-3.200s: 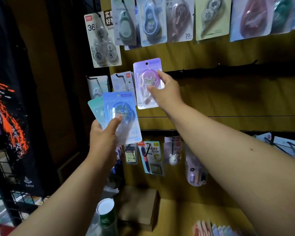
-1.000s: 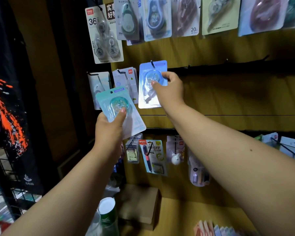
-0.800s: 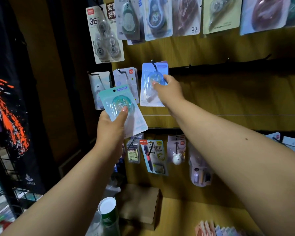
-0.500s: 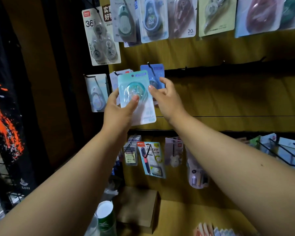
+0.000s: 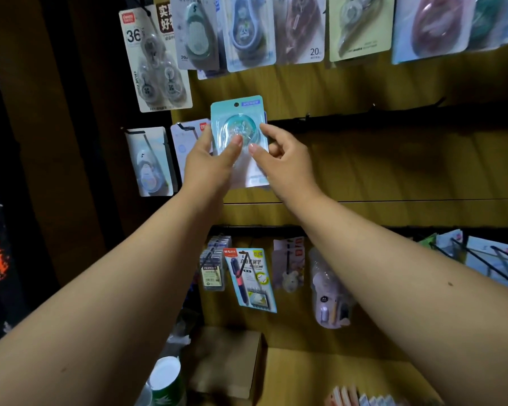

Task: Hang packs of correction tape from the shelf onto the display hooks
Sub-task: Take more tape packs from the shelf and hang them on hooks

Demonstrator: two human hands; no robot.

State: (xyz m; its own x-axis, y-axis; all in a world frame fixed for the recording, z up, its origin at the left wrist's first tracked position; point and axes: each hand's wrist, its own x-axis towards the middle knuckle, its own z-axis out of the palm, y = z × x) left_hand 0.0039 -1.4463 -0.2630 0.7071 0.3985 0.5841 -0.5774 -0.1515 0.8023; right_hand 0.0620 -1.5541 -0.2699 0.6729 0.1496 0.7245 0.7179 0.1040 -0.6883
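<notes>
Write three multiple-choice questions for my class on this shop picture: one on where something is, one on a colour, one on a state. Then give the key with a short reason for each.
1. Where is the white-lidded green cup?
A. hanging in the top row
B. low down at the bottom edge, beside the cardboard box
C. in the right hand

2. What colour is the card of the pack held up to the wall?
A. red
B. black
C. teal

3. How is that pack held?
A. by both hands
B. by one hand only
C. hanging free, untouched

Key:
1 B, the cup stands at the bottom edge of the view, left of the box.
2 C, the card around its punched hole is pale teal.
3 A, the left hand grips its left side and the right hand pinches its right side.
</notes>
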